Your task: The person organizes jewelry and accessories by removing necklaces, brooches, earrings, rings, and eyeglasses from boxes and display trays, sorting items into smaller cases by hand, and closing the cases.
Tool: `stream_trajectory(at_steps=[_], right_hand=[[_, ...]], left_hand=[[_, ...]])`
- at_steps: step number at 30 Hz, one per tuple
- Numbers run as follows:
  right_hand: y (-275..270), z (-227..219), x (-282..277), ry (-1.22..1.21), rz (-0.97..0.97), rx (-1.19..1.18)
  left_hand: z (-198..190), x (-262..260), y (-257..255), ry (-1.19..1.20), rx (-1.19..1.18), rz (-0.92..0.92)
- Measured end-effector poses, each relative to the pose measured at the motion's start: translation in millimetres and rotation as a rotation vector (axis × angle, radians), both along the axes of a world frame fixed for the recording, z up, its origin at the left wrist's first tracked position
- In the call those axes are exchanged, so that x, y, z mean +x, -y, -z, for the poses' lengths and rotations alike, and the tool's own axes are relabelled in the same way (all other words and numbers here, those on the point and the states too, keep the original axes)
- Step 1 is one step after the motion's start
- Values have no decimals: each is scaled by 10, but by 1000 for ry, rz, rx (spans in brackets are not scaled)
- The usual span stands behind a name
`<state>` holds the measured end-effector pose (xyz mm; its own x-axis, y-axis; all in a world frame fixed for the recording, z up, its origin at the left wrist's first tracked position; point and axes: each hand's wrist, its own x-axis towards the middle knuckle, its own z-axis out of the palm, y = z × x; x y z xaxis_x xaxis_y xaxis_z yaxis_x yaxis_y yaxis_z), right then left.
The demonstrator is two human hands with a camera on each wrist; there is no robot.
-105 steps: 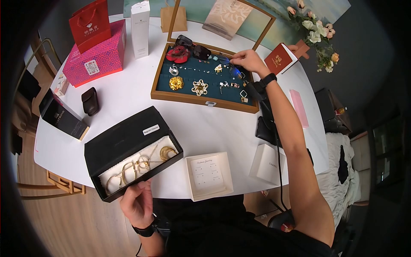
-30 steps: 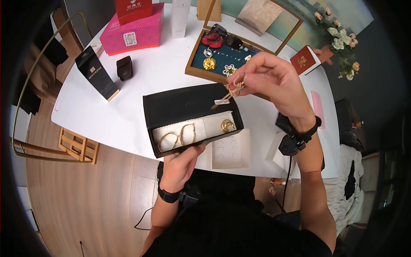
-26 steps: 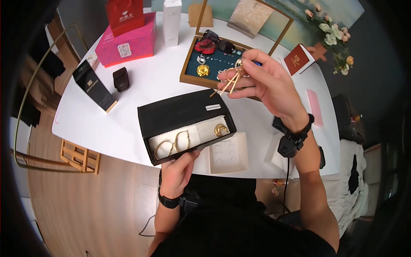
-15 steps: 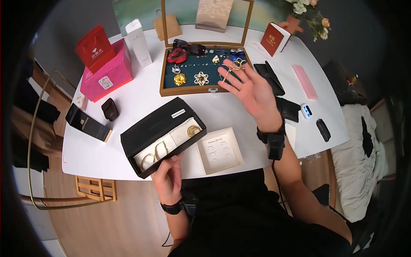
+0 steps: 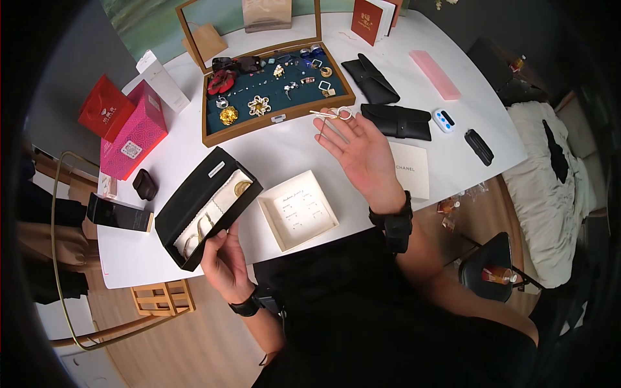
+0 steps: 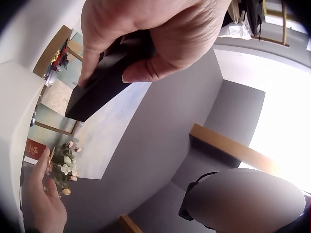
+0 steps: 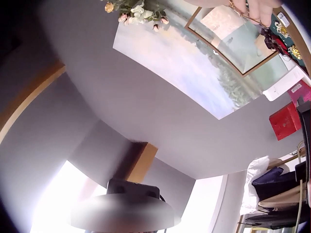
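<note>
My left hand [image 5: 223, 262] holds the near long edge of an open black box [image 5: 194, 194], thumb on its side. Gold curved pieces [image 5: 206, 227] lie on white lining inside it, with a gold hoop piece [image 5: 242, 188] at the far end. My right hand [image 5: 364, 155] is palm up above the table, fingers extended. Across its fingers lies gold jewellery [image 5: 341, 113] with a loop and thin bars. The left wrist view shows the black box [image 6: 104, 82] under my left fingers. In the right wrist view only some right fingers [image 7: 260, 9] show at the top.
A wooden jewellery case [image 5: 310, 107] with its glass lid raised stands behind. Nearby are a shallow white box [image 5: 275, 220], black pouches [image 5: 396, 121], a CHANEL box [image 5: 414, 169], a pink box [image 5: 435, 74], a red book [image 5: 367, 21] and a black carton [image 5: 119, 215].
The gold jewellery went from the black box to my right hand, which has turned palm up and its fingers have spread. The head view has swung right.
</note>
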<state>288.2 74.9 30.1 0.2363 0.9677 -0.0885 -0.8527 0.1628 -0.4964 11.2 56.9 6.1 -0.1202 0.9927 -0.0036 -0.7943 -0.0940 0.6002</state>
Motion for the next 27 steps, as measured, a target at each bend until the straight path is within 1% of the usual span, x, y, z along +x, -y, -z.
stream_trajectory(at_steps=[2,5,7,11,13,14,16,20,22,23,25,26,27], right_hand=[[23,-6,-2,-8,-9,14],[77,9,-58,64,-13,16],[94,63,-145,161,42,-18],[105,141,-240,233,32,-80],[105,121,-256,309,92,-118],[103,139,-254,310,91,-121],[94,174,-243,460,201,-55],[104,86,-257,480,240,-63],[118,53,-260,407,162,-55],[116,71,-261,409,161,-56],[98,121,-262,299,121,-9],[97,118,-269,299,121,-10],[96,109,-275,225,110,6]], left_hand=[[6,17,7,-5,6,-4],[-3,37,14,4,13,6],[-7,47,21,10,12,18],[-25,33,16,-22,15,12],[-30,28,10,-15,25,13],[-30,26,10,-19,28,11],[-20,20,10,-19,31,4],[-21,8,12,-7,12,1],[-29,21,13,-7,12,-5],[-31,24,16,0,23,1],[-29,23,20,7,33,7],[-27,18,17,5,26,5],[-26,17,16,2,19,2]])
